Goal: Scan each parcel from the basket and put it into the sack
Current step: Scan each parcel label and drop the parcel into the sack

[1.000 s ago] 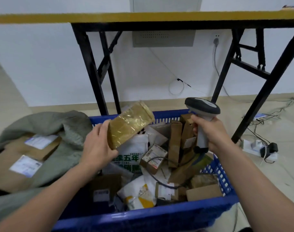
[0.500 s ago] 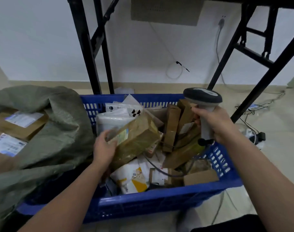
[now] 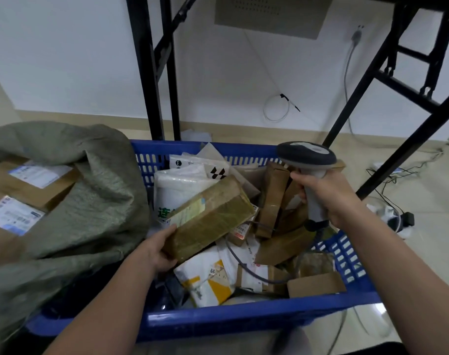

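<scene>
- The left hand (image 3: 158, 248) grips a brown taped parcel (image 3: 212, 217) by its near end, above the blue basket (image 3: 244, 319) (label blurred, unreadable).
- The right hand (image 3: 328, 194) wraps the handle of a grey scanner (image 3: 308, 160).
- A green sack (image 3: 90, 201) lies left, its opening showing labelled boxes (image 3: 26, 190), partly cut off.

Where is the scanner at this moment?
In the head view the scanner is on the right, gripped by the right hand above the basket, beside the brown boxes; the parcel in the left hand is to its left.
</scene>
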